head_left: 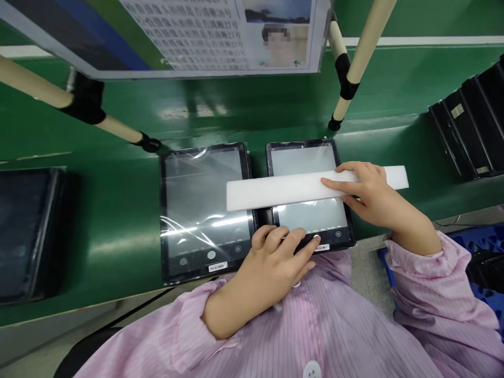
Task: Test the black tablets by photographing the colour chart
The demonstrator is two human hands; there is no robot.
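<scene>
**A:** Nearest of all?

**B:** A pink striped smock [315, 325], with both forearms reaching out from its sleeves.

**A:** And the left hand [271, 262]?

**B:** Over the near edge of the right tablet [307, 160], fingers [283, 236] curled on the black frame beside a small barcode label [321, 247]. Gripping or merely resting? Impossible to tell from this view.

**A:** The right hand [374, 197]?

**B:** Clenched on a long white foam strip [275, 191], fingers above and below it, near its right end.

**A:** Position of the strip?

**B:** Flat across the right tablet, its left end just over the left tablet [197, 247], its right end past the frame and above the green desk [118, 236]. Clear plastic film over the left tablet, the two tablets side by side and almost touching.

**A:** Off to the sides?

**B:** On the left, one more dark tablet [27, 231]. On the right, a row of black panels [468, 121] along the desk, and a blue plastic crate [476, 247] below its near edge.

**A:** Farthest?

**B:** Cream pipes [362, 52] with black joints, and a printed notice [189, 37] overhead.
</scene>
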